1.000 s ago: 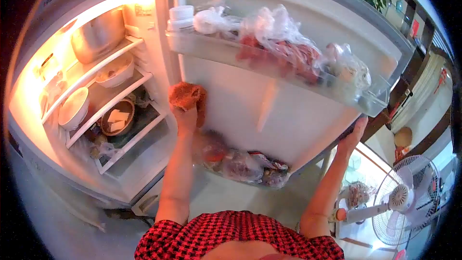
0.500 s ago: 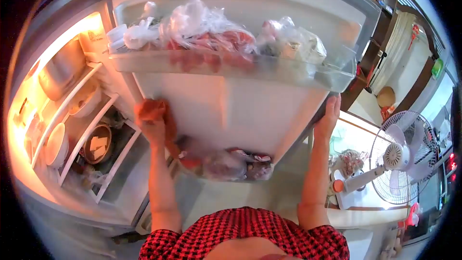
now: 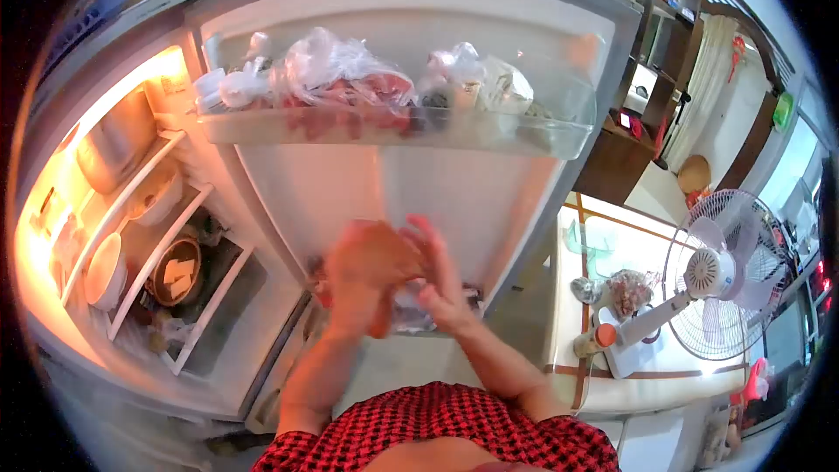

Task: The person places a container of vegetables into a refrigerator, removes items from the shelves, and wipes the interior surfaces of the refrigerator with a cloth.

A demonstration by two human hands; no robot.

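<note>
An orange-brown cloth (image 3: 384, 249), blurred by motion, is gripped in my left hand (image 3: 354, 284) in front of the inner face of the open fridge door (image 3: 332, 183). Close beside it on the right is my right hand (image 3: 440, 275), its fingers spread and nothing seen between them. Above both hands, the door's upper shelf (image 3: 393, 133) carries several plastic bags, one with red contents (image 3: 350, 92). Bagged items on the door's lower shelf are partly hidden behind my hands.
The lit fridge interior at left holds a metal pot (image 3: 118, 144), a white bowl (image 3: 106, 271) and a brown bowl (image 3: 176, 271) on shelves. At right a fan (image 3: 710, 273), a jar (image 3: 595, 341) and bagged food (image 3: 631, 291) stand on a light table (image 3: 568, 297).
My right hand has let go of the door's edge and moved left beside the cloth. My left hand has moved right with the cloth, away from the door's hinge side.
</note>
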